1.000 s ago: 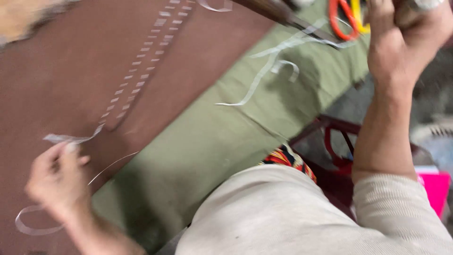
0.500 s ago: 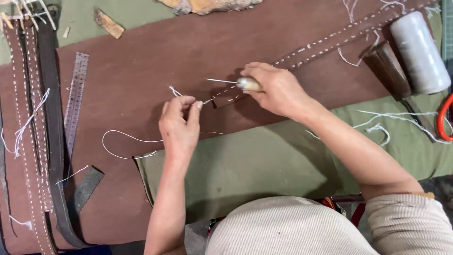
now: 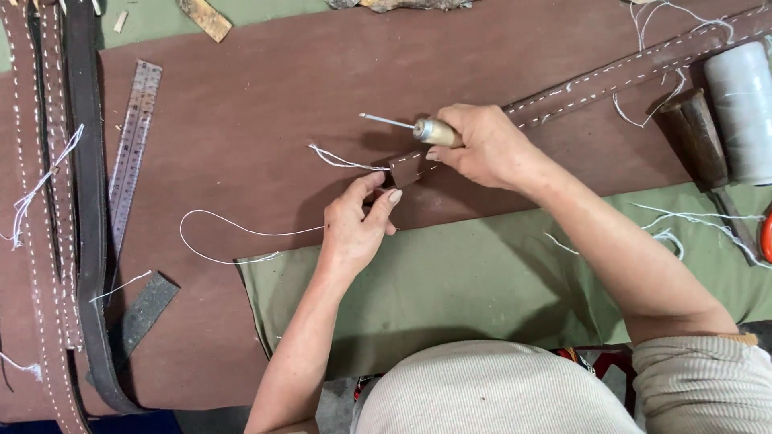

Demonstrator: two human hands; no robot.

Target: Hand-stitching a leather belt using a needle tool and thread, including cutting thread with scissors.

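Observation:
A brown leather strap with white stitching runs from the upper right down to the middle of the brown leather sheet. My right hand grips an awl with a pale wooden handle, its metal point aimed left above the strap's end. My left hand pinches the strap's end between thumb and fingers. White thread trails left from the strap end and loops over the sheet.
Several stitched leather straps lie along the left edge beside a metal ruler. A white thread spool and a wooden-handled tool sit at the right. Green cloth covers the near table. Leather scraps lie about.
A second ago my arms were spread wide, drawing thread. Both hands have come together at the strap end, the right now with the awl raised above it, the left pinching the leather.

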